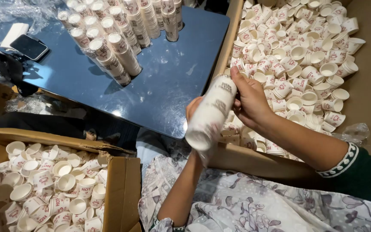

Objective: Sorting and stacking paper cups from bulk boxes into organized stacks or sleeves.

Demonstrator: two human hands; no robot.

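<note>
I see a long stack of nested white paper cups with red print, tilted and blurred, held over the near edge of the dark glossy table. My left hand grips it from behind near the middle; my right hand pinches its top end, beside the table's right edge.

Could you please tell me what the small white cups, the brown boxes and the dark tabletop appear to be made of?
Small white cups: probably paper, matte with rolled rims. Brown boxes: corrugated cardboard, dull, with folded flaps. Dark blue tabletop: glossy, mirror-like reflections; glass or lacquer, unclear.
</note>
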